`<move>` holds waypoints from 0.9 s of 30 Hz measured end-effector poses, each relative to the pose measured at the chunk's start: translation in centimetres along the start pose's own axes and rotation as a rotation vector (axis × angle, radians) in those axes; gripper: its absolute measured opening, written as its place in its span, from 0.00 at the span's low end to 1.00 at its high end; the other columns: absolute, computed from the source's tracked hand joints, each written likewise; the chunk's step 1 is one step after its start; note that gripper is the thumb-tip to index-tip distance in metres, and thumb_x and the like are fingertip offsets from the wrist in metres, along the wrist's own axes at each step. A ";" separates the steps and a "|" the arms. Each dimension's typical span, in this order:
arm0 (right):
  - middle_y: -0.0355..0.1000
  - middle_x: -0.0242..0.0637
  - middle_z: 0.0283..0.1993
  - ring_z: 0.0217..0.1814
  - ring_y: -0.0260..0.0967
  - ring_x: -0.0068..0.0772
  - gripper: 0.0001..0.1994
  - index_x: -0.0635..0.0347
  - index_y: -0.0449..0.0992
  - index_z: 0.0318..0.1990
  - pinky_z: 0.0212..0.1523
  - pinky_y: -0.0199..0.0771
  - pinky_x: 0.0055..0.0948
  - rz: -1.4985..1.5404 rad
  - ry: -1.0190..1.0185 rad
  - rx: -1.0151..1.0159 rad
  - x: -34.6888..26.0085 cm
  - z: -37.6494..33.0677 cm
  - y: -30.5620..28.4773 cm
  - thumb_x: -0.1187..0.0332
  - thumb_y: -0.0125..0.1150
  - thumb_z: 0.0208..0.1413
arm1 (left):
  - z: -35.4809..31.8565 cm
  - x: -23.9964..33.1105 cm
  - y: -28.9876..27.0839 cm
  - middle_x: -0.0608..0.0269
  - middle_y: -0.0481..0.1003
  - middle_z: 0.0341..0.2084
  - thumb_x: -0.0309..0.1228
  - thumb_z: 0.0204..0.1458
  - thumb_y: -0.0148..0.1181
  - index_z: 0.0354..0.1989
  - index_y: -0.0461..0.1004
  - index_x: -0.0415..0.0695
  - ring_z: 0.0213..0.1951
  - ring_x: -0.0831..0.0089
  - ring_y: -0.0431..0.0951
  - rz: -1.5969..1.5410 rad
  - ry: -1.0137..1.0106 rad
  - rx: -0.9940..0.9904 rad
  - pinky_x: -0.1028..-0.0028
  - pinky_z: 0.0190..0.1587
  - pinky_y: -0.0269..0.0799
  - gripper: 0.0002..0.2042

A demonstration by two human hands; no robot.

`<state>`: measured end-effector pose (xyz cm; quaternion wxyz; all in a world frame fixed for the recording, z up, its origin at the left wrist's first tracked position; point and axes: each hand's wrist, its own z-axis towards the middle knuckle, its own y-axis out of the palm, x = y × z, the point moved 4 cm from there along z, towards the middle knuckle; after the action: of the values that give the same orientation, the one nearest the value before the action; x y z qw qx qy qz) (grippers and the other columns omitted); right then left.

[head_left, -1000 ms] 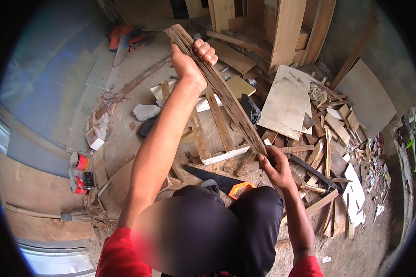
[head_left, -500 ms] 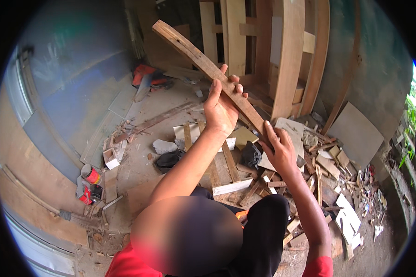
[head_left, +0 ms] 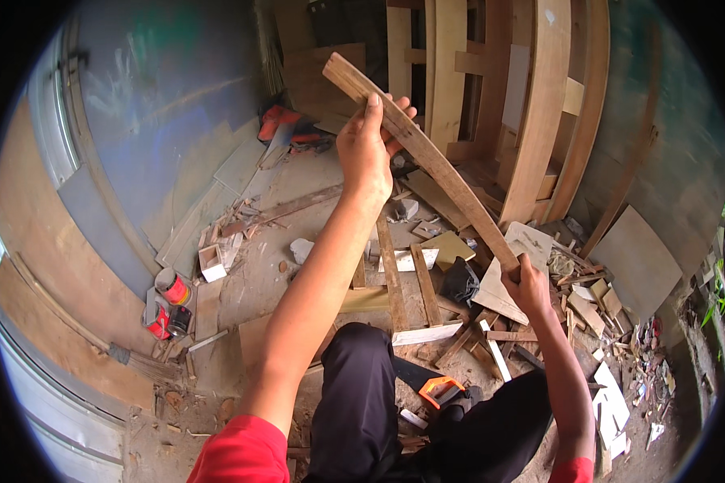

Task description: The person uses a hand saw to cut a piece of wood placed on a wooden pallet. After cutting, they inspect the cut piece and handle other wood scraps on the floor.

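Observation:
A long, narrow wooden strip (head_left: 439, 165) is held up in front of me, slanting from upper left down to the right. Near its upper end, my left hand (head_left: 368, 149) grips it, thumb on the near face and fingers behind. My right hand (head_left: 528, 288) is wrapped round the lower end in a closed grip. Below, a hand saw with an orange handle (head_left: 441, 391) lies on the floor between my knees; its dark blade is partly hidden by my leg.
Wood offcuts (head_left: 584, 312) and scraps cover the floor at right. Tall wooden frames (head_left: 540, 113) stand at the back. Red paint cans (head_left: 171, 286) and a broom (head_left: 141, 362) sit at left. A red-and-dark bundle (head_left: 280, 121) lies near the far wall.
The strip has shifted right and down. My left hand has come closer to its upper end, and my right hand has closed around the lower end. The saw now shows more.

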<state>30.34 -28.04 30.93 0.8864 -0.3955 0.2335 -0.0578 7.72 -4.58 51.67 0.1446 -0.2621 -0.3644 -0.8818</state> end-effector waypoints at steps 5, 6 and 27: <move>0.78 0.48 0.29 0.34 0.77 0.56 0.17 0.64 0.64 0.39 0.33 0.77 0.46 -0.048 -0.048 -0.057 1.1 0.5 1.2 0.65 0.66 0.53 | -0.8 -1.2 -2.9 0.48 0.79 0.43 0.44 0.62 0.59 0.52 0.70 0.39 0.48 0.58 0.81 -0.050 -0.045 0.081 0.59 0.51 0.78 0.20; 0.78 0.48 0.29 0.34 0.77 0.56 0.17 0.64 0.64 0.39 0.33 0.77 0.46 -0.055 -0.042 -0.065 1.1 0.4 1.6 0.65 0.66 0.53 | -0.7 -1.6 -3.4 0.48 0.79 0.43 0.43 0.62 0.59 0.51 0.70 0.39 0.48 0.58 0.81 -0.054 -0.050 0.071 0.59 0.52 0.78 0.20; 0.77 0.50 0.27 0.32 0.77 0.57 0.24 0.61 0.65 0.37 0.31 0.77 0.48 -0.236 -0.249 0.174 -13.7 9.5 0.1 0.46 0.63 0.57 | 2.6 -2.9 -0.6 0.66 0.68 0.21 0.60 0.57 0.56 0.32 0.66 0.48 0.23 0.71 0.72 -0.082 -0.024 0.055 0.66 0.28 0.75 0.25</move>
<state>22.55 -17.59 41.37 0.9263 -0.3461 0.0682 -0.1321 10.75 -2.06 51.25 0.1111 -0.2535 -0.4004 -0.8735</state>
